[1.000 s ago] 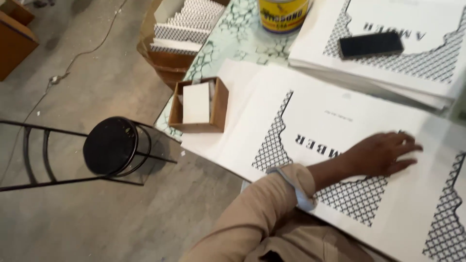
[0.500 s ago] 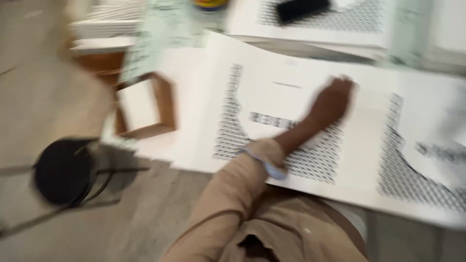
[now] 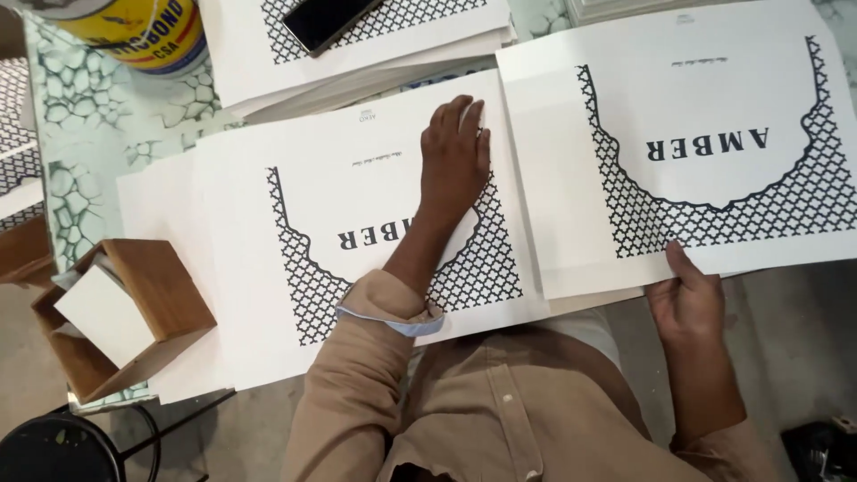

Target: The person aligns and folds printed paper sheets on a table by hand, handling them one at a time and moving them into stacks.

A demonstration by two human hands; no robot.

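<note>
Head view: the left hand [image 3: 455, 152] lies flat, fingers extended and close together, palm down on the left printed sheet [image 3: 268, 223], near its upper right edge; it grips nothing. The right hand [image 3: 686, 299] pinches the lower edge of the right printed sheet [image 3: 705, 98], thumb on top, fingers beneath and hidden. The two sheets lie side by side on the patterned table [image 3: 98, 143], the right one overlapping the left. A black phone [image 3: 335, 20] rests on a paper stack [image 3: 268, 62]; a wooden box [image 3: 134, 312] sits at left.
</note>
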